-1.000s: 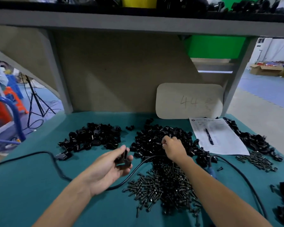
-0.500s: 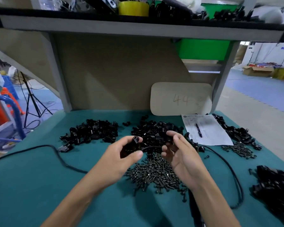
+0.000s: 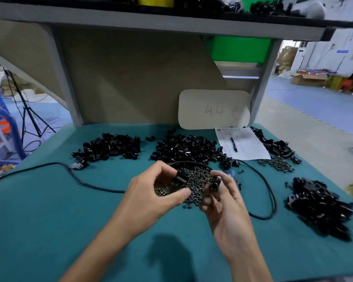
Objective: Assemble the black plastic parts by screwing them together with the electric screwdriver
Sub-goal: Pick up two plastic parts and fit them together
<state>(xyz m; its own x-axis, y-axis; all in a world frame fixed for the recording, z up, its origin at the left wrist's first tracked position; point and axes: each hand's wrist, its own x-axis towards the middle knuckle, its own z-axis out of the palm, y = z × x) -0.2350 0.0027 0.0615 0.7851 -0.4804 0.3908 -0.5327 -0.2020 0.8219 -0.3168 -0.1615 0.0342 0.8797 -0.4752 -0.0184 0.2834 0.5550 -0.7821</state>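
Observation:
My left hand (image 3: 153,192) holds a black plastic part (image 3: 181,178) between thumb and fingers, above the pile of dark screws (image 3: 196,183). My right hand (image 3: 222,200) pinches a second black part (image 3: 214,185) with a round hole, a short gap to the right of the first. The two parts do not touch. The blue tip of the electric screwdriver (image 3: 231,174) lies on the teal table (image 3: 49,220) just behind my right hand, mostly hidden. Its black cable (image 3: 271,192) loops to the right.
Heaps of black parts lie at back left (image 3: 110,148), back centre (image 3: 183,148), back right (image 3: 273,143) and front right (image 3: 318,204). A paper sheet with a pen (image 3: 243,143), a smaller screw pile (image 3: 279,164) and a "44" board (image 3: 213,109) sit behind. Another cable (image 3: 49,165) crosses left.
My right hand has left the centre heap with a part and come back toward me. My left hand has lifted its part over the screws. The view has shifted left.

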